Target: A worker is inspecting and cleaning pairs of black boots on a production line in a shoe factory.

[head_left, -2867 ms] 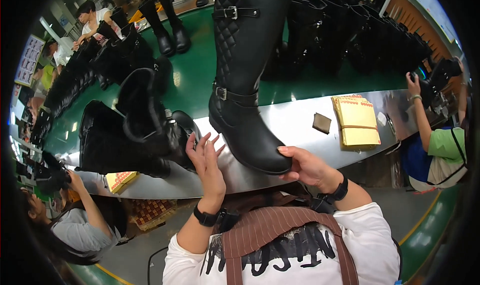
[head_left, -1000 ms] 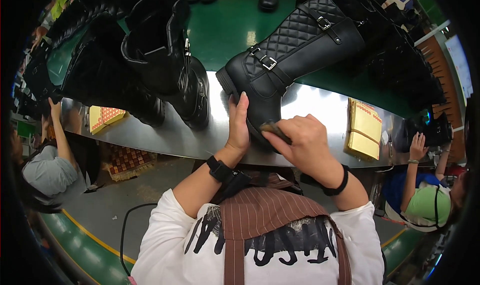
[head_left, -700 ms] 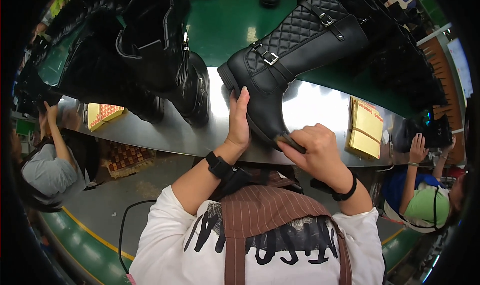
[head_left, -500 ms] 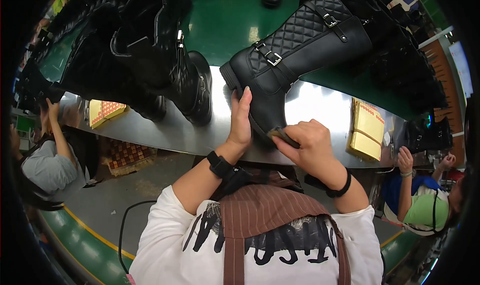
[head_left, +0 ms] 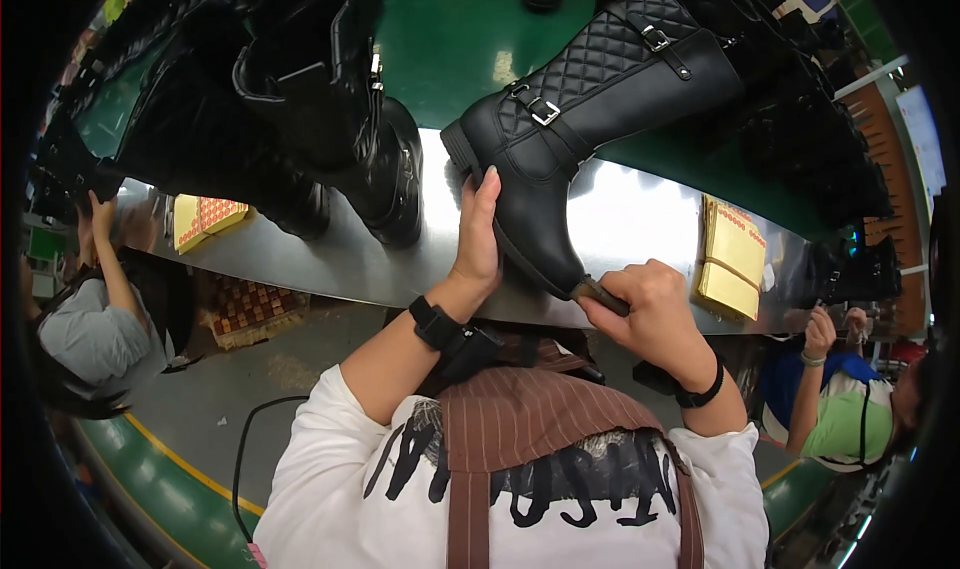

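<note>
A tall black boot [head_left: 530, 204] with a quilted shaft and buckled straps lies tilted above the metal bench, shaft to the upper right and toe toward me. My left hand [head_left: 480, 234] grips it along the sole by the heel, thumb up; the other fingers are mostly hidden behind the boot. In my closed right hand [head_left: 645, 304] is a short dark-handled tool [head_left: 607, 297], which looks like a small brush. Its brownish tip touches the toe at the sole edge.
More black boots [head_left: 385, 159] stand on the metal bench [head_left: 420, 264] to the left, with others at the far right. Yellow paper stacks [head_left: 728, 274] lie either side. A green surface [head_left: 450, 49] stretches beyond. Co-workers sit at left [head_left: 105, 319] and right [head_left: 840, 409].
My right hand has moved right and slightly down, taking the tool's tip from the side of the forefoot to the toe. The left hand and boot have barely shifted.
</note>
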Tool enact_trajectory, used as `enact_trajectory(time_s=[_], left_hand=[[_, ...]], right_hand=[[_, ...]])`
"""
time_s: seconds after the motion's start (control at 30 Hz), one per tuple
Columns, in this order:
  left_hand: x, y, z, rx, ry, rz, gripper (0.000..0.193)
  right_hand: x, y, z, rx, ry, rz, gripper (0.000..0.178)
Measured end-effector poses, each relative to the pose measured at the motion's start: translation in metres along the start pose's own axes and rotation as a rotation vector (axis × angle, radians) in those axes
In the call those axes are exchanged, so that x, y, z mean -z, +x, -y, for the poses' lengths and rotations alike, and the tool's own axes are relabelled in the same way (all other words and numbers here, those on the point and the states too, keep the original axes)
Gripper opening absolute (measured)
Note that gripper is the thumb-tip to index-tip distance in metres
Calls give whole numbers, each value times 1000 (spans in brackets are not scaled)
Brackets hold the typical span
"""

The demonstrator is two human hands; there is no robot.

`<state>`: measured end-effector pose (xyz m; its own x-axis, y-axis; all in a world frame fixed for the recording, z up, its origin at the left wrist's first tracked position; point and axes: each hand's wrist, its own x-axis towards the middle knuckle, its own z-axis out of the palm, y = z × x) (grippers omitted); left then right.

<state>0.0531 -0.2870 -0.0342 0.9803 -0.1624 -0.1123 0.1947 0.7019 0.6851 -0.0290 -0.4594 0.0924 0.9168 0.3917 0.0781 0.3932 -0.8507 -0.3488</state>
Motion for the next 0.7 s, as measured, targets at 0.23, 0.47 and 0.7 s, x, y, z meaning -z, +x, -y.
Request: enact_trajectory(time_s=[0.23, 0.47, 0.7], left_hand=[[3, 1, 2, 78, -61, 27, 53], [4, -19, -4, 93, -153, 110, 56], [-21, -30, -16, 99, -245, 193, 60]], right_hand=[[-25, 30, 7, 44, 85, -200, 25], [-11, -31, -118, -363, -199, -84, 29], [-22, -38, -80, -544, 512, -193, 41]])
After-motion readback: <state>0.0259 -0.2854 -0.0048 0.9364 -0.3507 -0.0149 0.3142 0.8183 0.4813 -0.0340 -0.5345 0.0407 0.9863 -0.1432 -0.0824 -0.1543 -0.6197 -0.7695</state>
